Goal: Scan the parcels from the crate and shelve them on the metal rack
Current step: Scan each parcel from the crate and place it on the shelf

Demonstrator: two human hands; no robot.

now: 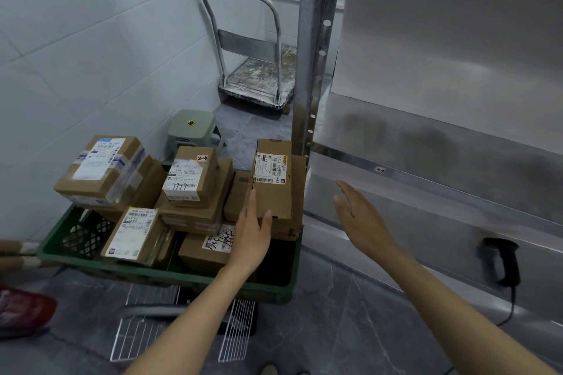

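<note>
A green plastic crate [91, 260] holds several brown cardboard parcels with white shipping labels. My left hand [251, 231] rests against the near left side of a long narrow parcel [275, 189] that lies on top at the crate's right end, thumb at its front edge. My right hand [361, 216] hovers to the right of that parcel, fingers apart, holding nothing. The metal rack [426, 167] stands on the right with bare shelves. A black barcode scanner [502, 262] lies on the lower shelf, its cable hanging down.
A grey-green plastic stool [190, 128] stands behind the crate. A worn platform trolley [259, 76] is parked by the tiled wall. The crate sits on a wire cart [237, 332]. A red object [21, 310] lies at the left edge.
</note>
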